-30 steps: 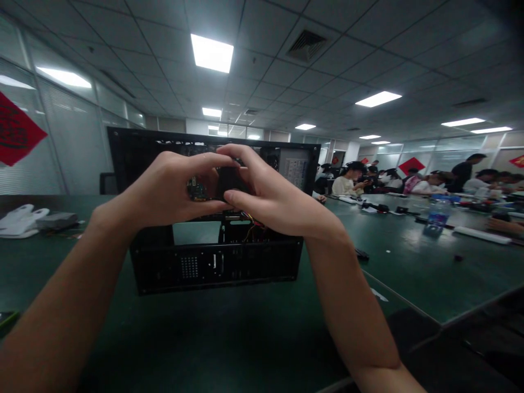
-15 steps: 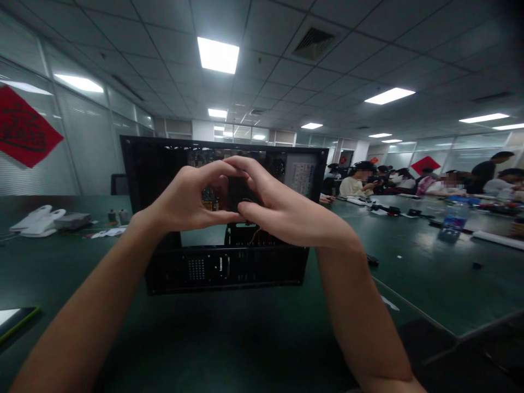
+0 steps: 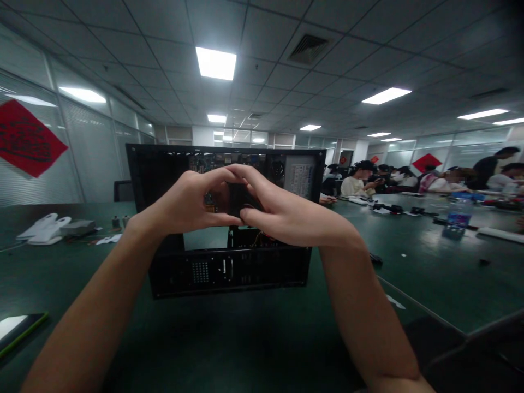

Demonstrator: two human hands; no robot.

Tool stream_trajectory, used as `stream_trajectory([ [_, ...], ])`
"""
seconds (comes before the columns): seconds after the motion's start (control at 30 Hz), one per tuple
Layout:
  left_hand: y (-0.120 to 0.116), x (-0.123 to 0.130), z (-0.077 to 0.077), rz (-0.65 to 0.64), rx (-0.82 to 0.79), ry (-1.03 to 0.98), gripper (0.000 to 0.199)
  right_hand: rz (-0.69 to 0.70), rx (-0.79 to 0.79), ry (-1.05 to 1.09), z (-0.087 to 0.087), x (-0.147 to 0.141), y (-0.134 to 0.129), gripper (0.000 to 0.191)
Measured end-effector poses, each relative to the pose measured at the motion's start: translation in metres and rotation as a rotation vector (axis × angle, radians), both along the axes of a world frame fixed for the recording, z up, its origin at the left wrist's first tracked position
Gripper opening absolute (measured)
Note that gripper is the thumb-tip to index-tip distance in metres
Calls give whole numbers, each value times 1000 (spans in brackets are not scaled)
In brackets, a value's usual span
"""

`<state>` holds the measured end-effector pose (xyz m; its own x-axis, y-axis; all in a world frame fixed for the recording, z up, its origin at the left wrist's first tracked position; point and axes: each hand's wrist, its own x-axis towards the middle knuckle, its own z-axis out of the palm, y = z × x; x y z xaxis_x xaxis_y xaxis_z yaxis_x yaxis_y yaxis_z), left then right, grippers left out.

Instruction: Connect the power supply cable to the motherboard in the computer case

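My left hand (image 3: pixel 196 202) and my right hand (image 3: pixel 278 210) are raised in the middle of the view, in front of an open black computer case (image 3: pixel 229 292). Their fingertips meet at the top and the thumb tips touch below, so the two hands frame a rounded gap. Nothing is held in either hand; each thumb is spread from the curved fingers. Through and around the gap show a circuit board, cables and a black part inside the case. A silver power supply (image 3: pixel 300 177) with a label sits at the case's upper right.
On the green table (image 3: pixel 196 338) lie a phone (image 3: pixel 20 330) at the left edge, white plastic bags (image 3: pixel 45 229) and a grey box (image 3: pixel 77 227). A bottle (image 3: pixel 459 214) stands at the right. Several people sit along the far right side.
The whole view has shifted slightly, with the case and table a little lower in the frame. Both hands keep the same joined shape.
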<state>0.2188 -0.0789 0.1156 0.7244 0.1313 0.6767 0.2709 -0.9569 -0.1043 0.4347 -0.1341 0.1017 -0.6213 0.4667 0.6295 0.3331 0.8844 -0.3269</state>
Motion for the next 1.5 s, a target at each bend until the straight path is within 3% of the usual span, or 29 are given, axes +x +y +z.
stream_trajectory([
  [0.27, -3, 4, -1, 54, 17, 2, 46, -29, 28, 15, -1, -1, -5, 69],
  [0.77, 6, 3, -4, 118, 114, -38, 46, 11, 71, 19, -1, 1, 12, 60],
  [0.93, 9, 3, -4, 202, 242, -60, 47, -77, 123, 62, -1, 0, 13, 58],
  [1.07, 10, 9, -6, 294, 469, -177, 50, -117, 121, 203, 1, 2, 28, 55],
  [1.2, 9, 20, -11, 378, 649, -203, 34, -84, 73, 343, 3, 4, 49, 52],
  [1.3, 12, 26, -14, 403, 701, -227, 21, -83, 66, 417, 2, 4, 57, 50],
  [1.5, 20, 30, -21, 412, 663, -329, 19, -119, 116, 448, -2, 3, 62, 47],
])
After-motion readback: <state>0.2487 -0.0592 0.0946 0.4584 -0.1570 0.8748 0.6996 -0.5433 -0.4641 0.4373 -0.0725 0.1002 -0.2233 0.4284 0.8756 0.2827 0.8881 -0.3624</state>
